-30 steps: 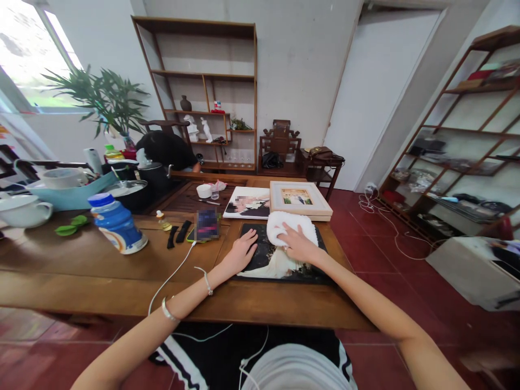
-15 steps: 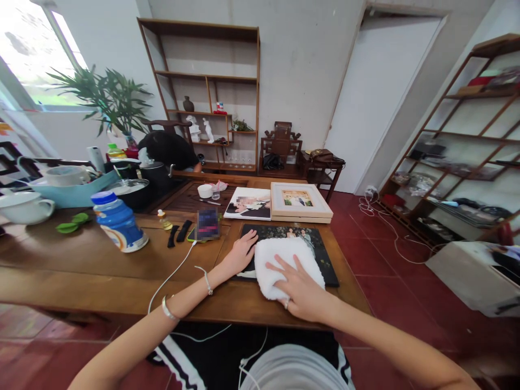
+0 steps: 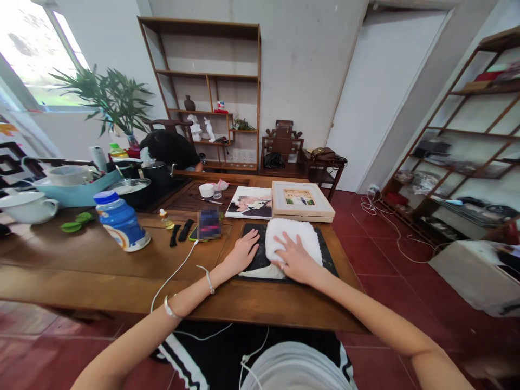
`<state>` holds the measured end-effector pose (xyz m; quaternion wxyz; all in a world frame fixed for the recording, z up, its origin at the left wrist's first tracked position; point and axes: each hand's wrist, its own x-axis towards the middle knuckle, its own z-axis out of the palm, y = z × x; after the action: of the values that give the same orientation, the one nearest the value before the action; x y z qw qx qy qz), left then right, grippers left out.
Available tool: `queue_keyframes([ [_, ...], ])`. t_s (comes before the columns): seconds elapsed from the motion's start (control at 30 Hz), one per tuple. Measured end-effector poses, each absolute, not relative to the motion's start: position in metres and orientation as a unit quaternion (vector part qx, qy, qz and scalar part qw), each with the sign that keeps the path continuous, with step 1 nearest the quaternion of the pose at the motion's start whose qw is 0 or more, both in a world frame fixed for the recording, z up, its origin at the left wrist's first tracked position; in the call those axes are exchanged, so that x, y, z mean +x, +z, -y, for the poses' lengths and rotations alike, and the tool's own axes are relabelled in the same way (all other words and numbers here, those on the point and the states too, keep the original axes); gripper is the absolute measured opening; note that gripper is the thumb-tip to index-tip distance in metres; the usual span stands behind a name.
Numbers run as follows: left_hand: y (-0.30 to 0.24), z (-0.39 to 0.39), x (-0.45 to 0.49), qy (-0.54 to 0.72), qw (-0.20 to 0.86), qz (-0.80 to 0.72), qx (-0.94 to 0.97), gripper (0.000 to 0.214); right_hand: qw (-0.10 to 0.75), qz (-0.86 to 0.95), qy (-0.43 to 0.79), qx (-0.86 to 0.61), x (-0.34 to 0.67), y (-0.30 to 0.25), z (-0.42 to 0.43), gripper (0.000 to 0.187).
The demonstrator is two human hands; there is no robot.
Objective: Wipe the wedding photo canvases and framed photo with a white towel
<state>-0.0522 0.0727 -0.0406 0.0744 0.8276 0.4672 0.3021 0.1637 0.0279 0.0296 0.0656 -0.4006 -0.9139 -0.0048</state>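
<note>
One fluffy white cloth (image 3: pixel 311 241) lies beneath the spread fingers of the right hand (image 3: pixel 298 261), atop one dark rectangular photo panel (image 3: pixel 262 258); the left hand (image 3: pixel 242 252), fingers slightly apart, touches the panel's left side.

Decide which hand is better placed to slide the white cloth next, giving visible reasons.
Probably the right hand: it lies spread on the white cloth, atop the dark picture. The left hand rests on the picture's left side, apart from the cloth.
</note>
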Motion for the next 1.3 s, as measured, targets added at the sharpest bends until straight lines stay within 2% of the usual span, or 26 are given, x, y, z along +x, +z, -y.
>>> queue_keyframes([
  [0.13,-0.037,-0.070,-0.051,0.301,0.075,-0.468,0.827,0.038,0.067,0.942,0.028,-0.327,0.164,0.028,0.026,0.028],
  [0.23,-0.037,-0.070,-0.051,0.311,0.079,-0.467,0.824,0.037,0.070,0.947,0.063,-0.308,0.171,0.032,0.032,0.028],
  [0.5,-0.043,-0.073,-0.051,0.334,0.088,-0.462,0.817,0.037,0.081,0.884,0.033,-0.459,0.187,0.034,-0.057,0.036],
  [0.63,-0.031,-0.068,-0.048,0.373,0.120,-0.463,0.795,0.041,0.070,0.873,-0.005,-0.482,0.169,0.029,-0.070,0.035],
  [0.77,-0.016,-0.060,-0.047,0.450,0.155,-0.468,0.745,0.047,0.068,0.925,-0.007,-0.373,0.142,0.030,-0.044,0.032],
  [0.9,-0.010,-0.057,-0.049,0.471,0.169,-0.463,0.731,0.048,0.045,0.975,0.028,-0.218,0.136,0.041,-0.005,0.027],
  [1.03,-0.010,-0.056,-0.049,0.437,0.167,-0.468,0.750,0.047,0.036,0.974,0.083,-0.207,0.155,0.054,0.017,0.027],
  [1.17,-0.014,-0.054,-0.047,0.334,0.148,-0.463,0.807,0.043,0.050,0.946,0.122,-0.296,0.178,0.058,0.006,0.031],
  [1.3,-0.019,-0.053,-0.045,0.275,0.116,-0.468,0.832,0.038,0.107,0.912,0.108,-0.381,0.187,0.053,-0.033,0.035],
])
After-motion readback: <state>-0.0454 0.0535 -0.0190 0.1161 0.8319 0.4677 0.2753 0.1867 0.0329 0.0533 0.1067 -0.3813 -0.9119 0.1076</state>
